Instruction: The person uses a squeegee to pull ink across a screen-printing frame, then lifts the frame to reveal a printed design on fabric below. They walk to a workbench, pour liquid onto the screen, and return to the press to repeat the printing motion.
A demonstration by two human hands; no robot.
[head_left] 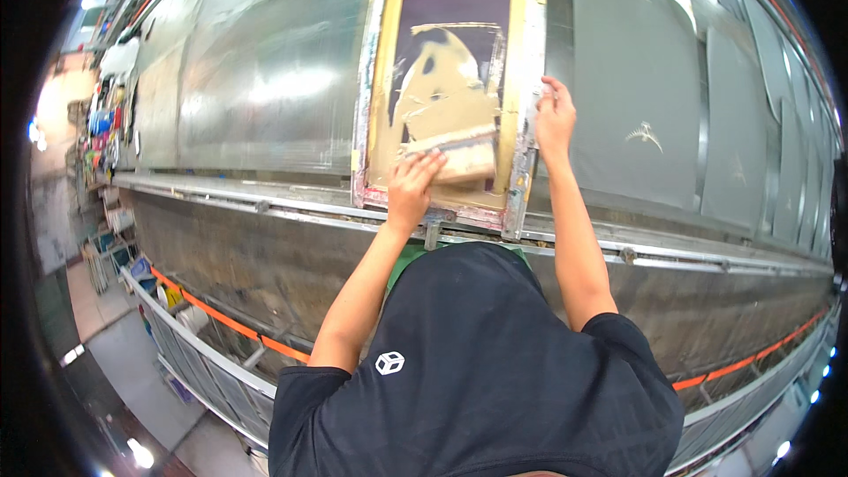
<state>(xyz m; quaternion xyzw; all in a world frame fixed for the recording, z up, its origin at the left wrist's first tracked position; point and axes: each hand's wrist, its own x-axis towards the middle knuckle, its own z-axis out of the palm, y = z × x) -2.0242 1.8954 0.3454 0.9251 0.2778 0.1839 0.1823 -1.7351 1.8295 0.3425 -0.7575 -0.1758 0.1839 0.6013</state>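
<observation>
A screen-printing frame [535, 31] with a dark purple mesh [442, 4] lies on the long metal table, beige paste [435, 88] smeared unevenly over its mesh and sides. My left hand [415, 178] grips a wide wood-coloured squeegee [464, 159] lying crosswise in the lower part of the screen, its fingers over the blade's near left end. My right hand [555, 124] is at the frame's right edge, fingers curled onto it beside the upper middle.
Grey sheets [645, 79] cover the table to the right, some with a small pale print. A rail [265, 216] runs along the near edge. Assorted containers [110, 119] crowd the far left end. Orange strips [230, 318] line a lower ledge.
</observation>
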